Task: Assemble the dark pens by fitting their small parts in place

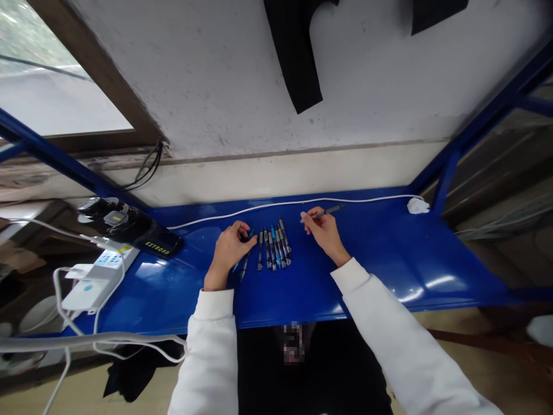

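Observation:
A row of several pens [273,248], mostly grey and black with some blue, lies side by side on the blue metal shelf [298,288]. My left hand [231,248] is at the left end of this row, its thumb and fingers curled around a blue pen [235,268]. A dark pen [244,271] sticks out from beneath that hand, close to the others. To the right of the row, my right hand [322,227] pinches a grey pen [334,208] just above the shelf. That pen points up and to the right.
At the left stand a black case marked EXTRORD [151,239] and a white power strip [99,274] with plugs and cables. A white cable [268,206] runs along the shelf's back to a crumpled white wad [417,205]. Blue frame posts [444,178] flank the shelf.

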{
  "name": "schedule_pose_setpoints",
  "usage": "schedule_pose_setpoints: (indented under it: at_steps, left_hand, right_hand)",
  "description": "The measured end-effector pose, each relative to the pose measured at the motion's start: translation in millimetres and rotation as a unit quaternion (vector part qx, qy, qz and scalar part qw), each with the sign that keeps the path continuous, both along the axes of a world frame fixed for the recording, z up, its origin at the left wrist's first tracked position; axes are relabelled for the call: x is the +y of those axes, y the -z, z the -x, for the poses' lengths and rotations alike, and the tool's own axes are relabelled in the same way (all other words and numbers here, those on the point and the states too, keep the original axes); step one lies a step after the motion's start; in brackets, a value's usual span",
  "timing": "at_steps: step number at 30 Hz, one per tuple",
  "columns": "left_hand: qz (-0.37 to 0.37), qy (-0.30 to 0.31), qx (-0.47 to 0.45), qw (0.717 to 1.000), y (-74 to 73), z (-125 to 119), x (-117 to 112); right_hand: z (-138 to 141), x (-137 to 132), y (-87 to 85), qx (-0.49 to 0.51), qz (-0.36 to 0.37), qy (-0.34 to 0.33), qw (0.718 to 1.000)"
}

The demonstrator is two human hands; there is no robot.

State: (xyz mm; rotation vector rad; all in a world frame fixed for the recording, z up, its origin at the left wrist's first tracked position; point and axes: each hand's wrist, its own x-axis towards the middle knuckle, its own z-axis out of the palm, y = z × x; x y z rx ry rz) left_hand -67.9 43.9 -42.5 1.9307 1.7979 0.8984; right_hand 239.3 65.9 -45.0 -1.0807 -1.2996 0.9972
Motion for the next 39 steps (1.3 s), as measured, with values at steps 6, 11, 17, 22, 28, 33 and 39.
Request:
schedule_pose_setpoints:
  at_steps: [6,11,17,22,28,33,39]
  left_hand:
    - [-0.004,0.0,0.003,1.0,7.0,-6,2]
    - [-0.005,-0.02,-0.015,1.0,10.7,-9,3]
    - [-0.077,-0.033,-0.225,0.971,-6.0,-16,-1]
    - [-0.048,-0.024,-0.477,0.877,-19.3,-21,-3]
    - [-0.023,-0.035,-0.585,0.81,-18.4,-21,1]
    - [-0.01,-0.028,-0.637,0.77,-16.5,-20,2]
    - [-0.004,-0.04,-0.692,0.721,-15.5,-16,4]
  right_hand:
    - [3,-2,0.0,0.051,0.055,-0.072,0.995]
    - [4,-5,-1.4,0.063,0.053,-0.105,0.991]
    - [3,-10,-7.1,0.029,0.064,-0.042,0.997]
    - [2,-6,-2.4,0.091,0.078,-0.076,0.99]
    - [4,1,9.8,0.096,0.102,-0.122,0.983]
    - [2,-1,9.5,0.113,0.124,-0.134,0.977]
    - [1,-1,4.2,0.129,0.16,-0.139,0.969]
